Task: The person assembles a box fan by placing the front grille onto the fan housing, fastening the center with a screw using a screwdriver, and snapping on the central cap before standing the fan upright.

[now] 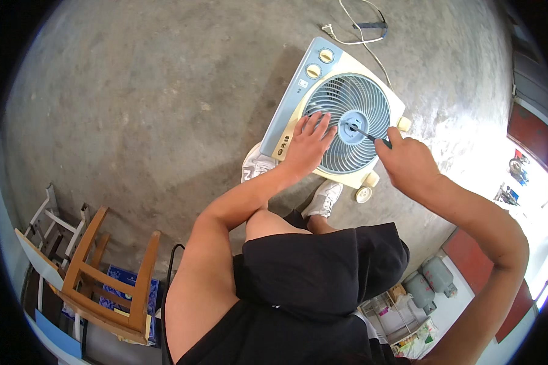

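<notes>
A blue and cream box fan (286,109) lies on the concrete floor in front of me, its round spiral grille facing up. My left hand (310,144) rests on the left side of the grille with its fingers spread. In my right hand (409,159) is a screwdriver (364,132) with a dark handle. Its shaft slants left into the light blue hub (347,135) at the grille's centre. The small opening there looks dark, and I cannot make out a screw in it. Two cream dials (326,56) sit on the fan's far left panel.
A pale power cord (377,59) with a plug (328,29) trails past the fan's far edge. A round cream piece (363,194) is at its near corner, close to my white shoe (326,198). A wooden chair (141,286) stands lower left; grey gas cylinders (438,275) stand lower right.
</notes>
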{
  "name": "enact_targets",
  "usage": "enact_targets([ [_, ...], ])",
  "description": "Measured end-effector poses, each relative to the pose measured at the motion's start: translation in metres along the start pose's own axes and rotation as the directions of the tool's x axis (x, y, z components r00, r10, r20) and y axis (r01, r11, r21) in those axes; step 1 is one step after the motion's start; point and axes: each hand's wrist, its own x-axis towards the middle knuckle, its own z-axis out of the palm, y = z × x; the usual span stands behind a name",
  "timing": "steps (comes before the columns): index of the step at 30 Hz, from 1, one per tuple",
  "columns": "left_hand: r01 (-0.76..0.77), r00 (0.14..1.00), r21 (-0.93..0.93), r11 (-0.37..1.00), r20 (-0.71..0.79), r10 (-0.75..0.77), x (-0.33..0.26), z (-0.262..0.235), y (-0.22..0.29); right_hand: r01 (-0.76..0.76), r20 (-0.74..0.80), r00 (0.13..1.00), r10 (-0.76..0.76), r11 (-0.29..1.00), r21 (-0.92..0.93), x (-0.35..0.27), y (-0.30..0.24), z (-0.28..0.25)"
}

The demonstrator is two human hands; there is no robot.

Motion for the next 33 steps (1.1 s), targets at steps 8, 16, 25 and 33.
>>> enact_targets([
  [8,-0.008,1.000,-0.060,0.998,-0.003,0.007,0.000,0.000,-0.002,-0.188,0.057,0.982,0.179,0.929,0.319,0.016,0.004,-0.015],
  [16,-0.018,1.000,-0.040,0.999,0.009,0.019,-0.002,-0.003,-0.003,-0.029,0.116,0.993,0.021,0.998,0.063,0.001,-0.004,-0.024],
  [25,-0.032,0.999,-0.009,0.999,0.006,0.032,0.001,0.000,-0.002,0.012,0.082,0.997,-0.018,0.998,0.067,0.002,-0.005,-0.011],
  [33,-0.055,0.999,0.026,0.998,0.000,0.055,0.003,-0.004,0.003,0.011,-0.034,0.999,-0.004,0.978,0.206,0.001,0.012,0.000],
])
